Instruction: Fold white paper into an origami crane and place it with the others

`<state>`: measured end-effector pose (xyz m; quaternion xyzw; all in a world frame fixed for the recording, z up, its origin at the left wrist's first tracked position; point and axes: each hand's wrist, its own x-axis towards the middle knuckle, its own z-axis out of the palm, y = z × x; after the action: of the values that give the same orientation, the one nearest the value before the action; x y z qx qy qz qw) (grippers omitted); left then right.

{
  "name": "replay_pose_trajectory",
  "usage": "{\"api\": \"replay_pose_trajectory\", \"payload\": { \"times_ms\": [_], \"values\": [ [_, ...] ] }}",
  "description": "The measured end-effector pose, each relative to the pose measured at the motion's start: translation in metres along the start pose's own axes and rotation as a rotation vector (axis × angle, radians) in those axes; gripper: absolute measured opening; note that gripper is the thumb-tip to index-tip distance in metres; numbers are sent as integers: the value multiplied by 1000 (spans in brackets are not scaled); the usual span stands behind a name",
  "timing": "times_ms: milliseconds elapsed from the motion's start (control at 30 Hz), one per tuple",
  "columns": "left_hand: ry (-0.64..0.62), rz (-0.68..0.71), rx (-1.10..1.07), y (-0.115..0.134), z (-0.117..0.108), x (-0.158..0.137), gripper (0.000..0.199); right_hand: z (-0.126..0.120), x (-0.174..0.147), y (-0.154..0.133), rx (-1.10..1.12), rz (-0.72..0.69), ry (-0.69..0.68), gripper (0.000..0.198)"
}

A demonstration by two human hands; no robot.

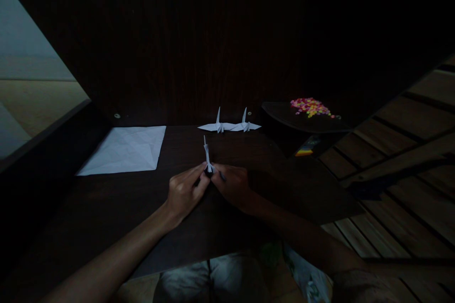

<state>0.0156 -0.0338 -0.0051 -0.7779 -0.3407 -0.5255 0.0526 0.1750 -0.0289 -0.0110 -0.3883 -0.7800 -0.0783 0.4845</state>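
Between my two hands, above the middle of the dark tabletop (117, 213), a narrow folded white paper crane (208, 157) stands upright, its thin tip pointing away from me. My left hand (186, 188) pinches its lower left side with thumb and forefinger. On the lower right side, my right hand (232, 182) is closed on the same paper, fingertips close to those of the left. Two finished paper cranes, a left one (219, 126) and a right one (245, 126), sit side by side behind it, wings touching or overlapping.
A creased white paper sheet (124, 149) lies flat at the left. Many small colourful pieces (311, 107) are heaped on a raised dark corner shelf (280, 112) at the right. A tall dark panel (199, 42) closes off the back. Wooden slats (408, 213) show at the right.
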Motion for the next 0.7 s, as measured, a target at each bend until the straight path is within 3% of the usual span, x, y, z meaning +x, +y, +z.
{"api": "replay_pose_trajectory", "payload": {
  "times_ms": [300,533,700],
  "values": [
    [36,8,18,0,0,1,17,2,-4,-2,3,126,-136,22],
    [67,-15,28,-1,-2,5,18,0,-2,5,-26,147,-71,23],
    [92,-28,38,0,-3,7,20,0,-1,9,-78,84,-48,22]
  ]
}}
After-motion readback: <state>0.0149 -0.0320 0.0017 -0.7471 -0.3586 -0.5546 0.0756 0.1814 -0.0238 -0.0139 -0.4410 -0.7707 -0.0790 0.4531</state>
